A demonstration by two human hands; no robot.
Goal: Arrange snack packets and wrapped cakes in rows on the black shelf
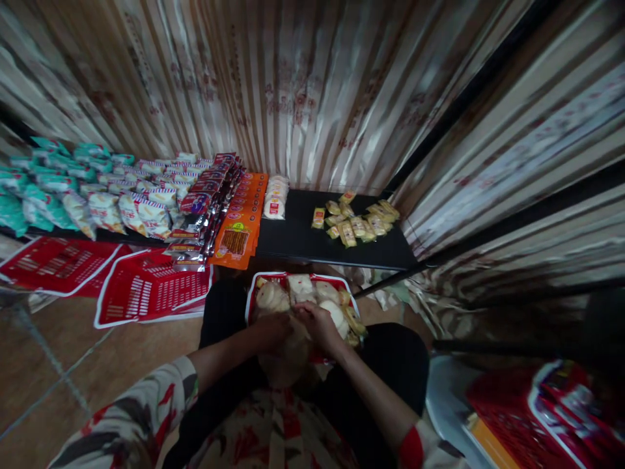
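Observation:
Between my knees stands a small red basket (348, 286) with a white rim, filled with pale snack packets. My left hand (274, 331) and my right hand (316, 322) meet over its near side. The fingers of both are closed and drawn together, and blur hides what they pinch. Just below them shows a dim, pale, see-through packet (288, 355), its contents unclear. Round white packets (333, 314) lie beside my right hand, with small yellow packets (355, 320) at the basket's right end. Another pale round packet (271, 296) rests beyond my left hand.
A low black shelf (288, 242) runs ahead, bearing yellow packets (359, 227), a white round-cake pack (276, 198), orange packs (239, 228), dark red packs (212, 185), white bags (146, 212) and green bags (46, 205). Red baskets (156, 283) lie left; a filled red basket (512, 404) stands right.

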